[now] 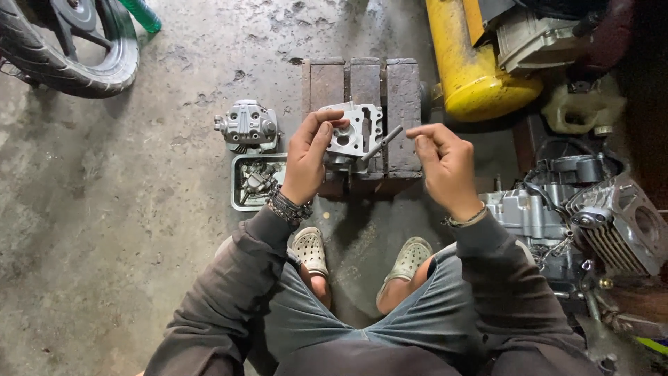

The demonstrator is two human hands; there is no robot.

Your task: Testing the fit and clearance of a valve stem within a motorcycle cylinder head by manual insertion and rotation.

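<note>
A squatting person's left hand (pixel 306 157) clamps a metal cylinder head (pixel 355 130) above floor bricks (pixel 365 87); right hand (pixel 445 163) fingers pinch a thin rod (pixel 381 143); the casting looks heavy, rigid, best gripped by its edges.

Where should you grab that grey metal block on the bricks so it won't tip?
Probably by its left edge, coming from the left, as the left hand does. The block stands on the bricks, and a rod pokes out on its right.
</note>
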